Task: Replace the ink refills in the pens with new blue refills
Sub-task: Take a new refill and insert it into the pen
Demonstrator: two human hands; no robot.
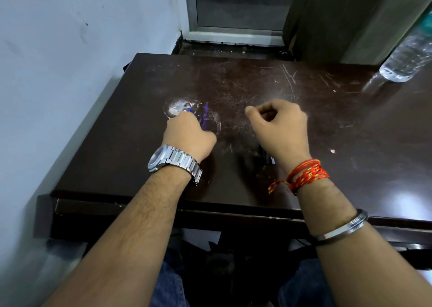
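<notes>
Both hands mid-table, well clear of every edge
Left hand (187,133) grips blue refills (205,117); right hand (280,128) curled, contents unclear; table (350,124) right side bare

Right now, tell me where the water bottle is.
In the head view the water bottle stands at the table's far right corner, beside the curtain, well beyond the right hand and touched by neither hand.

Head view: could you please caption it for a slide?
Left hand reaches blue refills on dark table; right hand curled.
</notes>
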